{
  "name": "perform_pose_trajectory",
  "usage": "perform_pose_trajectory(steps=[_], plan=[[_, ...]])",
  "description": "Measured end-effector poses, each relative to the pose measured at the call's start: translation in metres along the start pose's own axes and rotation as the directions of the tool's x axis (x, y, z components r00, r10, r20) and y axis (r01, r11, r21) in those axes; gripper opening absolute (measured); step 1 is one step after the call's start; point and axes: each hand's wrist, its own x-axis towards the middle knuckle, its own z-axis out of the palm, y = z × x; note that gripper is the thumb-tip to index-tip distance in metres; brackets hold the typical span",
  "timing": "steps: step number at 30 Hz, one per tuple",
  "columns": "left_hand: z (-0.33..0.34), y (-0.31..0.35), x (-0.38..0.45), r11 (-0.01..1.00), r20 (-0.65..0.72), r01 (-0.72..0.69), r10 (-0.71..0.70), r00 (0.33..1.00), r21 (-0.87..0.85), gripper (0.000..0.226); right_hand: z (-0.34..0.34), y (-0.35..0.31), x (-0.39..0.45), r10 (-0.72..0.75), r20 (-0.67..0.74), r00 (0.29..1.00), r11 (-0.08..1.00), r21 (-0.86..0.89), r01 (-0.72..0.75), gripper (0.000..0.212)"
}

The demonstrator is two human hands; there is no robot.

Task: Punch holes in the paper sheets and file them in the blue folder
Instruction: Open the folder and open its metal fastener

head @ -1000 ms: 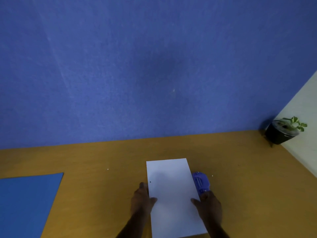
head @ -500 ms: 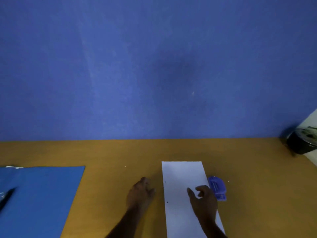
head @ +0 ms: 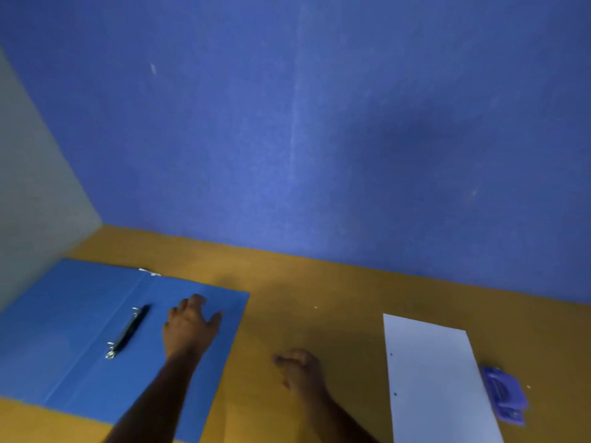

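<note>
An open blue cardboard folder [head: 80,321] lies flat on the left part of the orange-brown wooden table [head: 319,302], with both covers spread out. Along its middle fold there is a black and silver metal binding clip [head: 128,331], which lies slanted and appears closed. The left hand [head: 188,327] is over the right cover of the folder, just beside the clip but not touching it; its fingers are spread and it holds nothing. Whether the palm presses on the cover or only hovers above it, I cannot tell. The right hand [head: 300,372] is over the bare table between the folder and the paper, with the fingers loosely curled and empty. A white rectangular paper sheet [head: 438,385] lies well apart on the right, and two small punched holes are visible near its left edge. A small purple plastic hole punch [head: 505,396] stands at the right edge of the sheet. Behind the table there is a blue wall [head: 319,123].
</note>
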Motion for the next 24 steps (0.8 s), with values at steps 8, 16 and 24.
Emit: perform_pose_trajectory(steps=[8,16,24], plan=[[-0.059,-0.098,0.044,0.952,0.089,0.305,-0.306,0.948,0.027,0.085,0.088,-0.017,-0.013,0.193,0.205,0.959,0.978,0.032,-0.204,0.049],[-0.047,-0.136,0.063,0.937,0.290,0.348,-0.329,0.899,-0.017,0.100,0.118,-0.027,-0.005,0.287,0.209,0.935,0.944,0.106,-0.314,0.044],[-0.041,-0.141,0.070,0.928,0.280,0.371,-0.344,0.896,-0.045,0.091,0.121,-0.030,0.002,0.326,0.191,0.926,0.927,0.126,-0.353,0.053]])
